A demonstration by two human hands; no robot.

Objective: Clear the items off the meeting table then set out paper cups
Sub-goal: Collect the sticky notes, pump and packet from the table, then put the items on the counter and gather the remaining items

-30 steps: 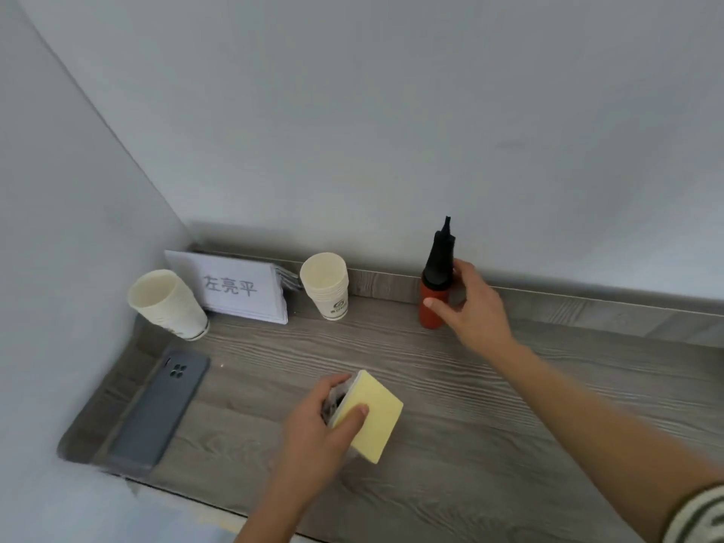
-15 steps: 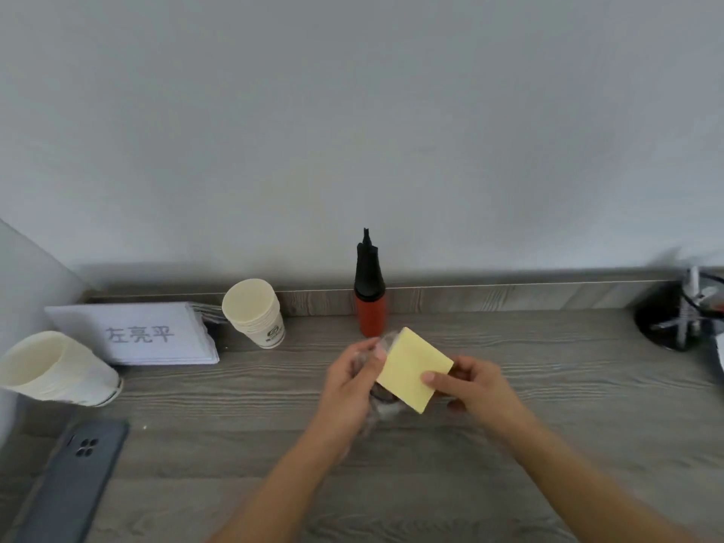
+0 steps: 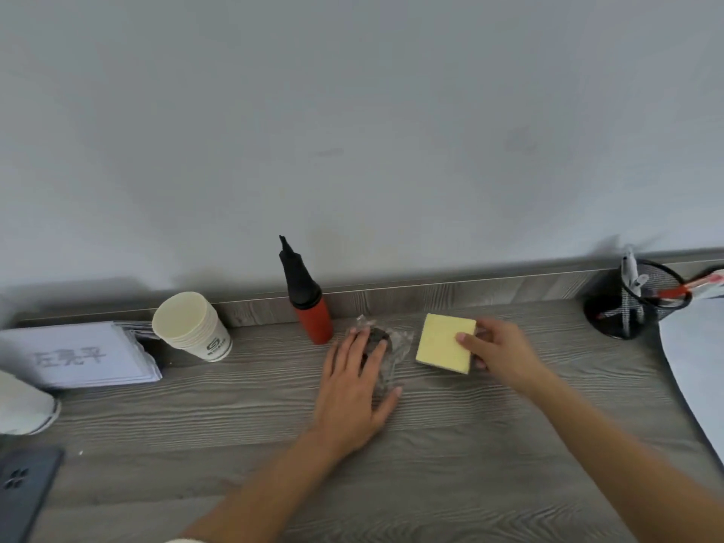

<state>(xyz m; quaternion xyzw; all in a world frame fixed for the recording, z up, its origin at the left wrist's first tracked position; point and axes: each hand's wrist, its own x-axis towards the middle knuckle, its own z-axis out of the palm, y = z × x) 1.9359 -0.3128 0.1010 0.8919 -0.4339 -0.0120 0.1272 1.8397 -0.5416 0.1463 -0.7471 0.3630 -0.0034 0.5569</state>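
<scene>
On the table (image 3: 431, 464), the left hand (image 3: 352, 389) now presses a clear-wrapped packet (image 3: 386, 346) with fingers spread flat, the right hand (image 3: 497, 346) beside it has taken over the yellow notepad (image 3: 442, 342), pinching its edge, so clearing continues while the paper cups (image 3: 192, 327) wait stacked farther back.

plain grey wall (image 3: 352, 131), wood-grain table (image 3: 450, 464)

A grey wood-grain table (image 3: 470, 444) stands against a pale wall. The left hand (image 3: 352, 389) lies flat, fingers straight, on a clear-wrapped dark packet (image 3: 391, 342). Just beside it, the right hand (image 3: 497, 352) pinches a yellow notepad (image 3: 442, 344). Behind stands a red bottle (image 3: 313, 315) with a black nozzle. To the left are a stack of paper cups (image 3: 192, 327) and a name card (image 3: 78, 354); far right, a mesh pen holder (image 3: 634, 303).
</scene>
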